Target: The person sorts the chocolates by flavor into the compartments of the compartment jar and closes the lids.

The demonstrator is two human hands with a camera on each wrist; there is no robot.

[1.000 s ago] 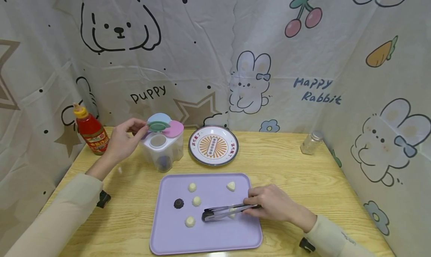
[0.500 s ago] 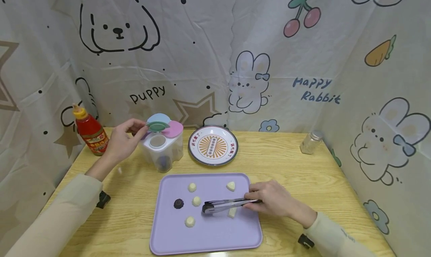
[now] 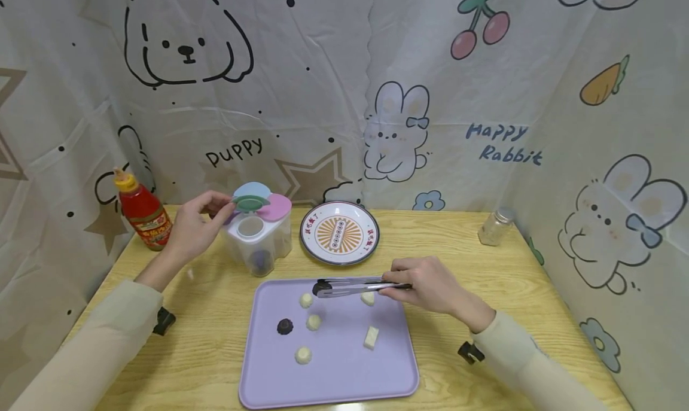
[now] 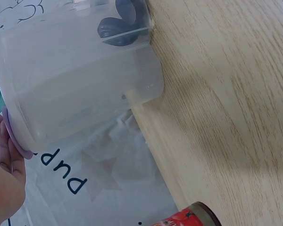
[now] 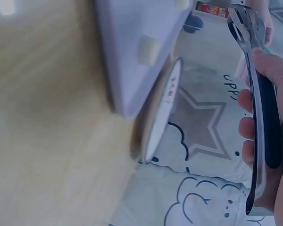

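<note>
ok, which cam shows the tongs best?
Right wrist: the tongs appear largest there, nearly end to end, handle included. Head shows them smaller, in the right hand, but reveals a dark piece at the tips. Left wrist doesn't show them.

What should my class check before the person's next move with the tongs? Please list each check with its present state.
1. Green lid held up by the left hand: ok.
2. Round opening of the clear container uncovered: ok.
3. Tongs gripped by the right hand: ok.
4. Dark piece held firmly in the tongs: cannot tell; it shows at their end, but not how firmly.
5. Dark piece over the opening: not ok; it shows to the right, near the tray's far edge.
</note>
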